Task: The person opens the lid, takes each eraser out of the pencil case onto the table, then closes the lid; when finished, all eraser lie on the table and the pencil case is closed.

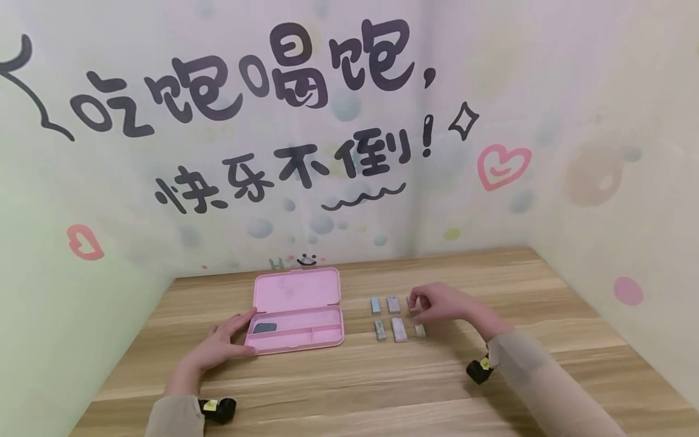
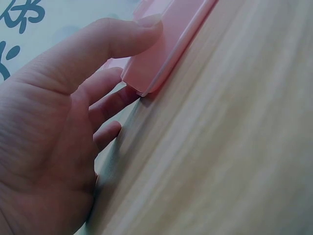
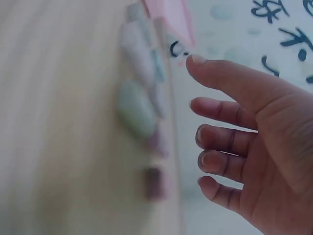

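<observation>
A pink pencil case [image 1: 297, 290] lies on the wooden table with its lid raised at the back. Inside its rear compartment, at the left end, is a dark grey-blue block [image 1: 265, 328]. My left hand [image 1: 222, 343] holds the case by its left side, thumb at the front corner and fingers toward the back. To the right stand small eraser-like blocks in two rows, among them a light blue block [image 1: 375, 304] and a whitish block [image 1: 399, 329]. Over the right end of these rows hovers my right hand [image 1: 439, 303], fingers loosely bent, nothing visible between them; it partly hides the blocks there.
In the right wrist view a pale green block [image 3: 136, 108] and a dark reddish block [image 3: 155, 183] appear blurred. A printed wall sheet [image 1: 349, 230] rises behind the table [image 1: 338, 388], with side walls left and right.
</observation>
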Demonstrator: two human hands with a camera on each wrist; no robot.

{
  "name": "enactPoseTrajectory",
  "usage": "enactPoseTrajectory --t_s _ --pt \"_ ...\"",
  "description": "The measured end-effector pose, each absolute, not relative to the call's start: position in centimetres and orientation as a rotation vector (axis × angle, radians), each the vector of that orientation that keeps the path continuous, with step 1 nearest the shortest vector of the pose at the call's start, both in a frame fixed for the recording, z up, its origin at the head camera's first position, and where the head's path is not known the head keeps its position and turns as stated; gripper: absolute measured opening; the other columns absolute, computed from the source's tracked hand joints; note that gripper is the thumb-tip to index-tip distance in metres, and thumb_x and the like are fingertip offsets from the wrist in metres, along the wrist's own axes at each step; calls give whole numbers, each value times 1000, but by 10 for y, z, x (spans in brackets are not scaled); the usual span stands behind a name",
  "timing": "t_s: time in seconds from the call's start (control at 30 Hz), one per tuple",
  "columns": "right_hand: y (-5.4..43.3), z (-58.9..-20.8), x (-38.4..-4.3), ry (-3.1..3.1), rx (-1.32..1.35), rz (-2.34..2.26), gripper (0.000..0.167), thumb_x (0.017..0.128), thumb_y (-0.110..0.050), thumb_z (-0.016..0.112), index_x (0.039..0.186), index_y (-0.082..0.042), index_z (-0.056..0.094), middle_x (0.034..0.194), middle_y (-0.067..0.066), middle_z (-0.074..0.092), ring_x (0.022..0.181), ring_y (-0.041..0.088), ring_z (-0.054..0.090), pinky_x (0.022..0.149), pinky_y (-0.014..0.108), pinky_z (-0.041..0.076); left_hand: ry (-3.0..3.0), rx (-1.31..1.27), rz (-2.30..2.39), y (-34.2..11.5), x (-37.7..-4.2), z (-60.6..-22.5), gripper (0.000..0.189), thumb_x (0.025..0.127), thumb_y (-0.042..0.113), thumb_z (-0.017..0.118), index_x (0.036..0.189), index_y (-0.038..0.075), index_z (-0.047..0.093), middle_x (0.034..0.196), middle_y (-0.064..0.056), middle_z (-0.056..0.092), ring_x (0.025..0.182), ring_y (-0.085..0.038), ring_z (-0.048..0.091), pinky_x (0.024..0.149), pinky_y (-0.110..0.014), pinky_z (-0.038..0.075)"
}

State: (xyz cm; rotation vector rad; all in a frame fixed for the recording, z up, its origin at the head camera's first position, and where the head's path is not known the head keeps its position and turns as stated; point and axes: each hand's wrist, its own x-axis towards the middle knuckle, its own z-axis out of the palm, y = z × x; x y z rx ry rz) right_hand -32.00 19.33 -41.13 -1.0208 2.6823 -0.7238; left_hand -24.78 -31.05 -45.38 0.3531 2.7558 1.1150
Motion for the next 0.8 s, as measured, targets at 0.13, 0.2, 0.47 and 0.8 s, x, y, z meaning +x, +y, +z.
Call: enactPoseTrajectory --t_s 0.13,0.2,0.47,0.8 --pt "163 -398 -329 2645 -1048 -661 14 84 -22 73 94 -17 66 72 -7 55 62 8 48 53 26 43 2746 349 1125 -312 -248 -455 96 77 36 80 153 10 26 154 -29 22 141 -50 6 107 -67 -11" --pt "143 -394 -333 2629 -1075 -628 13 84 -23 72 96 -18 67 73 -7 56 63 8 49 54 26 44 2746 349 1126 -312 -249 -455 96 77 35 80 154 10 26 154 -29 22 141 -50 6 107 -67 -11" --pt "54 -392 -351 2498 -1275 -716 22 87 -18 70 109 -16 69 87 -6 57 76 11 51 65 26 47 2758 367 1118 -311 -248 -454 95 78 34 80 153 10 27 153 -28 24 141 -49 8 106 -68 -10" --pt "-43 -410 -362 2529 -1474 -594 33 86 -13 72 117 -21 71 104 -2 60 96 9 53 80 18 44 2782 344 1085 -310 -249 -455 94 78 39 78 153 12 29 153 -26 27 142 -48 11 108 -65 -9"
